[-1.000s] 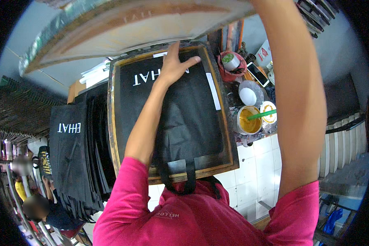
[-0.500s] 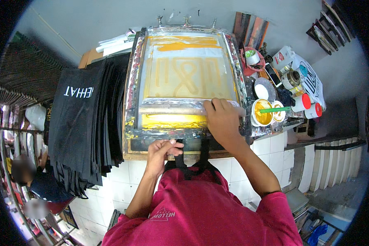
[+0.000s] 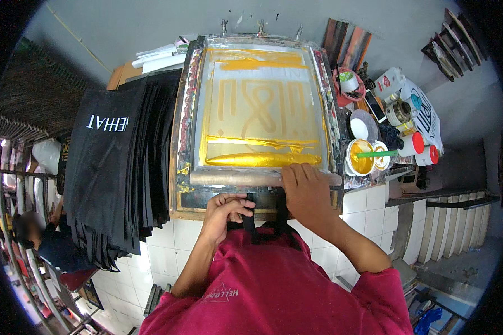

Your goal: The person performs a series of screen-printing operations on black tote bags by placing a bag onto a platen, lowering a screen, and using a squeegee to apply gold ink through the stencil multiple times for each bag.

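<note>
My right hand (image 3: 307, 192) grips a long squeegee (image 3: 235, 178) from above, fingers closed over its bar. The squeegee lies crosswise at the near end of a printing screen (image 3: 181, 128). On the far side of the squeegee, a thick band of golden-yellow ink (image 3: 257, 160) stretches over the mesh, and a pale design shows farther up. My left hand (image 3: 221, 216) is at the near edge of the screen, its curled fingers closed at a black strap (image 3: 250, 219). A second strap is partly hidden behind my right hand.
Black fabric bags (image 3: 109, 162) hang in a thick stack to the left. At the right, an ink tub (image 3: 350, 162) with a green stick (image 3: 377, 153) stands among red-lidded jars (image 3: 412, 143) and a phone (image 3: 375, 106). Another person (image 3: 64, 248) is at the far left.
My right hand has drawn the squeegee toward me to the screen's near end. Yellow ink now lies on the far side of it. My left hand has shifted slightly right, staying by the strap.
</note>
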Available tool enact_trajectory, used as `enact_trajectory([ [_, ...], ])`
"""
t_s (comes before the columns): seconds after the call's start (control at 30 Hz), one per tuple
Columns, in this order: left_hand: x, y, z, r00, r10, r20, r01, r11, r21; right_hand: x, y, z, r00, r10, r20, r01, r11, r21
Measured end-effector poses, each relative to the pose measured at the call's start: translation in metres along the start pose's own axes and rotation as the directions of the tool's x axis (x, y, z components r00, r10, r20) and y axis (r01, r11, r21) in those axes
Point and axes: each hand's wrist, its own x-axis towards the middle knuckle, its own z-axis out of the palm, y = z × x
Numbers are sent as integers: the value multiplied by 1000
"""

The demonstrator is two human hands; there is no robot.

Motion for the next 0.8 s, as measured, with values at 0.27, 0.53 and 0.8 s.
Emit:
enact_trajectory([
  [0.27,0,6,1,999,-37,2,37,999,-14,98,70,47,991,122,52,-117,988,-99],
  [0.53,7,1,-10,968,-238,76,247,867,-434,260,185,57,972,33,232,-57,994,96],
  [0.8,19,86,-9,988,66,143,-88,984,156,267,210,57,961,180,210,-194,980,45],
])
